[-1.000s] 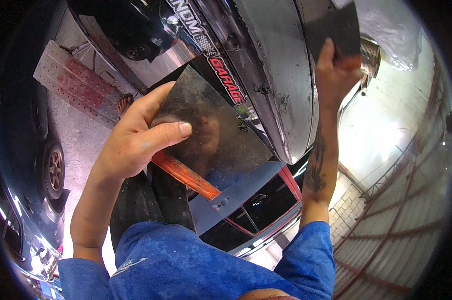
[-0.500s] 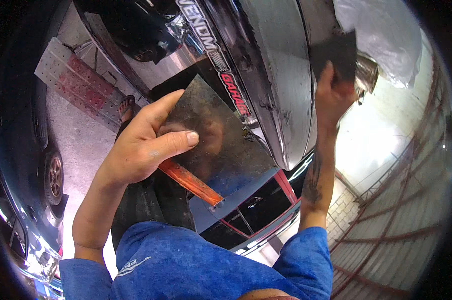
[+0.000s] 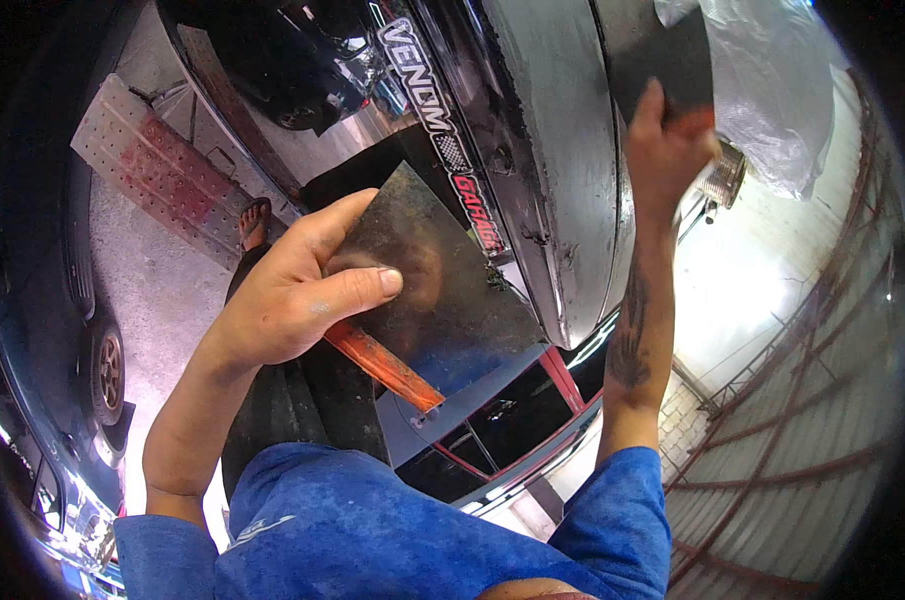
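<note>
My left hand (image 3: 317, 285) grips a putty spreader (image 3: 442, 290), a broad dark metal blade with an orange back edge, thumb laid over its face. The blade is smudged and worn. Farther off on the right, my right hand (image 3: 667, 150) holds a second putty spreader (image 3: 662, 65), dark with some orange at the fingers. Its blade lies over or against the upper part of a grey-coated car panel (image 3: 562, 130); whether it touches cannot be made out. The panel's black glossy strip (image 3: 472, 90) carries a sticker (image 3: 432, 110).
A dark car (image 3: 32, 300) stands at the left, with a perforated metal ramp (image 3: 152, 150) nearby. Another car with dark windows (image 3: 512, 410) is beyond the panel's lower end. Clear plastic sheeting (image 3: 772, 90) hangs at the upper right, near a ribbed metal part (image 3: 729, 175).
My right hand and its spreader have moved up along the grey panel, away from me. The left hand keeps its hold, almost still. The view has shifted slightly.
</note>
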`<state>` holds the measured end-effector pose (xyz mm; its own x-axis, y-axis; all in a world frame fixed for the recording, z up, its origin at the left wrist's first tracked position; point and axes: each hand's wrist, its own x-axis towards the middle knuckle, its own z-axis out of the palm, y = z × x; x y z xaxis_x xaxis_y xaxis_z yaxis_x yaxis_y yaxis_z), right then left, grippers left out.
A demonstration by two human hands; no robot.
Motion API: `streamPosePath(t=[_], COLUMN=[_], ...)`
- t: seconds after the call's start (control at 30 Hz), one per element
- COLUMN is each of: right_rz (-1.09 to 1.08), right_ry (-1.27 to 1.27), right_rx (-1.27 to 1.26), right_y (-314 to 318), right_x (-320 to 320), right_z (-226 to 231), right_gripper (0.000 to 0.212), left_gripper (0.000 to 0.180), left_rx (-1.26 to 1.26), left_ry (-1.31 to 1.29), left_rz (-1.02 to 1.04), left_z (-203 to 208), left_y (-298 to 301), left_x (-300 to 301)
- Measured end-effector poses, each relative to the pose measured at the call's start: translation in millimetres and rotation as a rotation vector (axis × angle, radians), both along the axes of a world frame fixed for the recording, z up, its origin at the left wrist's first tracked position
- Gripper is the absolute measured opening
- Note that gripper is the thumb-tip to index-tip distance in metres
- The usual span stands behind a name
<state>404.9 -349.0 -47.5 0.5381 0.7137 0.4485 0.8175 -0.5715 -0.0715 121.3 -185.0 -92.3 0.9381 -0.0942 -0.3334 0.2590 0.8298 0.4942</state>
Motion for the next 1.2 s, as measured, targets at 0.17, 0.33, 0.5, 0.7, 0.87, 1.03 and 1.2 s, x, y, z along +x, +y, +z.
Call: streamPosePath(t=[0.17,0.33,0.5,0.7,0.87,1.03,1.2], right_rz=[-0.143,-0.077,0.068,0.071,0.024,0.133,-0.048], right_ry=[0.057,0.096,0.007,-0.068,-0.072,-0.061,-0.04], right_rx=[-0.121,0.097,-0.055,0.024,-0.072,0.122,-0.057], right_y=[14,32,32,49,50,39,83], right_x=[0,-7,12,10,26,29,22], right_z=[9,20,13,12,5,2,14], right_gripper=[0.026,0.018,0.015,0.016,0.018,0.016,0.022], left_gripper=[0.04,0.041,0.044,0.046,0.048,0.048,0.049], left_rx=[0.033,-0.01,0.042,0.039,0.03,0.051,-0.019], left_ry=[-0.035,-0.025,-0.048,-0.01,-0.02,-0.027,-0.028], left_rz=[0.008,0.005,-0.009,0.028,0.042,0.068,0.031], left_z=[7,15,27,34,44,38,29], left_y=[3,9,-2,-6,-18,-14,-2], left_x=[-3,-6,-9,-23,-39,-50,-41])
